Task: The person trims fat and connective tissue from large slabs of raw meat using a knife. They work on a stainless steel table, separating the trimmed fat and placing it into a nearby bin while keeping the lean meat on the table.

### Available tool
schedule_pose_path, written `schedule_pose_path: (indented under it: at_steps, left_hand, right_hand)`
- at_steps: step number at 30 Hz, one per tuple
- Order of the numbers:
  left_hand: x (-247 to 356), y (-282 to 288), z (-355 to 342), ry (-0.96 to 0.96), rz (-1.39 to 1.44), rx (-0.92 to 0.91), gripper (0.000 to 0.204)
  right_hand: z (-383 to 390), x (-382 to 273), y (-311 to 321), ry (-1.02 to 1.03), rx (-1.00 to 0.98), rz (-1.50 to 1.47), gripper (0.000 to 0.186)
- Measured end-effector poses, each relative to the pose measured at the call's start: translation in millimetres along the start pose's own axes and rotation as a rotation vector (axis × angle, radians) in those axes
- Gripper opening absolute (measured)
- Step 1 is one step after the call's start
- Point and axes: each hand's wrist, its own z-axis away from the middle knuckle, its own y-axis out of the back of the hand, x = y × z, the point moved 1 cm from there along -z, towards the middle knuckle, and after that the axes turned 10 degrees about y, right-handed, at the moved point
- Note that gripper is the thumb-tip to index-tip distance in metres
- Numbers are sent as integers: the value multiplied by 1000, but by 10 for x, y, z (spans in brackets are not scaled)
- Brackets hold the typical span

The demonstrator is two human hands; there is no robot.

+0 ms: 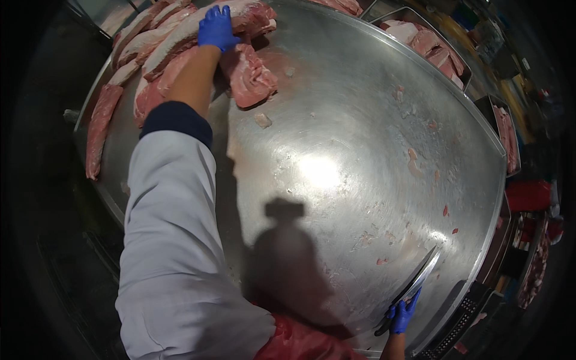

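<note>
My left hand [218, 30], in a blue glove, reaches to the far left and rests on a long pork loin [249, 15] with a pale fat layer. Its fingers are stretched out and spread over the meat. Right below that hand lies a thick pink piece of meat [249, 78]. More long cuts of meat [153, 42] are heaped to its left. At the lower right, my gloved right hand [404, 313] is closed on a knife [425, 271], low over the table. The blade points away from me, and part of the dark handle shows beside the hand.
The metal table [360, 150] has a raised rim and carries small scraps. A narrow strip of meat [102, 129] lies near its left edge. Beyond the far right rim stand a tray of meat [426, 48] and a smaller container [505, 135]. A black perforated crate [459, 327] sits at the lower right.
</note>
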Motion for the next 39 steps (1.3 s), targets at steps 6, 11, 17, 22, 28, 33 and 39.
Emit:
schedule_pose_path:
  at_steps: [6, 11, 17, 22, 28, 33, 39]
  left_hand:
    - [-333, -761, -460, -122, -213, 306, 77]
    - [113, 489, -442, -200, -77, -380, 78]
    - [134, 187, 28, -373, 176, -259, 77]
    - [1099, 8, 1225, -589, 485, -621, 51]
    - [-61, 48, 257, -431, 168, -211, 97]
    - [-794, -237, -438, -274, -208, -474, 122]
    - [-618, -239, -280, -350, 131, -417, 95]
  right_hand:
    - [-123, 315, 382, -48, 44, 57, 76]
    - [80, 257, 202, -127, 156, 66, 62]
    - [-68, 231, 214, -80, 53, 22, 61]
    - [-10, 463, 365, -104, 113, -31, 67]
    - [-26, 628, 455, -45, 75, -29, 62]
    - [18, 720, 518, -71, 115, -46, 62]
    - [90, 562, 431, -159, 141, -97, 62]
